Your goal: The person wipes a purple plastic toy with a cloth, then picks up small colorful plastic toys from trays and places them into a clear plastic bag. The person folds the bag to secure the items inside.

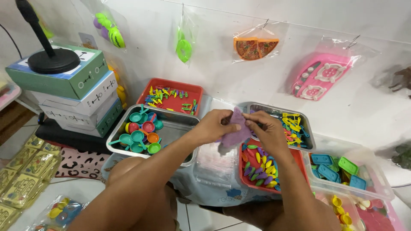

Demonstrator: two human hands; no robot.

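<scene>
Between two hands (239, 126) — one purple piece (234, 130)

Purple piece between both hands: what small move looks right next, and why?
Probably lower the purple piece toward the clear bags just below it. Both the left hand and right hand pinch it in the air above the trays, and nothing else is in hand.

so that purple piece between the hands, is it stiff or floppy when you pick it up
Probably thin and light: the purple piece hangs between the left hand and the right hand, pinched only at its upper edge. It looks somewhat flexible, since its lower part droops unevenly. Whether it is a flat moulded toy or a small bag cannot be told.
</scene>
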